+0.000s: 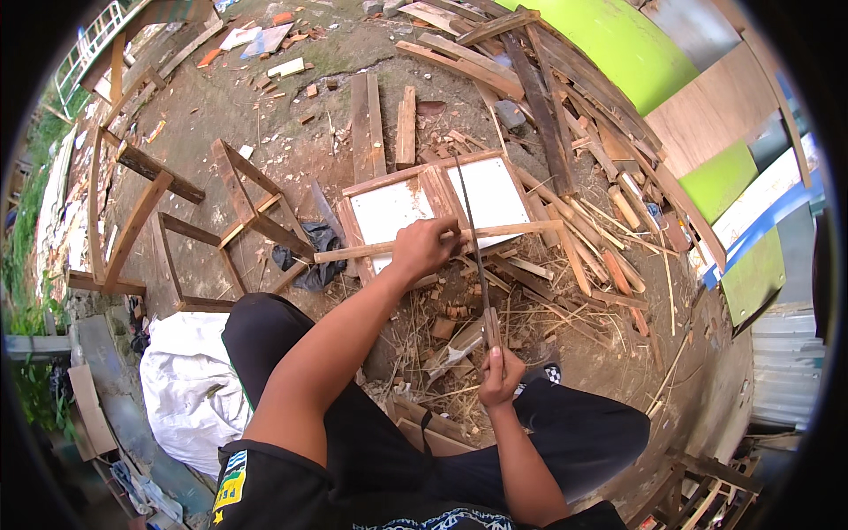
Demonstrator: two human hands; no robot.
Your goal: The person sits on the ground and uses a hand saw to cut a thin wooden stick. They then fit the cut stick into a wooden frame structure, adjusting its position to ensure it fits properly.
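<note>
My left hand (430, 248) is closed round a long, thin wooden strip (530, 229), which lies across a wooden frame (437, 190) with white panels. In my right hand (502, 377) is the wooden handle of a handsaw (477, 252). Its dark, narrow blade, seen edge-on, points away from me and crosses the strip just right of my left fingers. Whether the teeth touch the wood cannot be made out. The frame's near side is partly covered by the strip and my hand.
Wooden stool-like frames (256, 199) stand at the left, near a black plastic bag (318, 256). A large pile of timber (548, 97) runs along the right. Offcuts and shavings (442, 327) litter the ground before me. A white sack (190, 375) lies beside my left knee.
</note>
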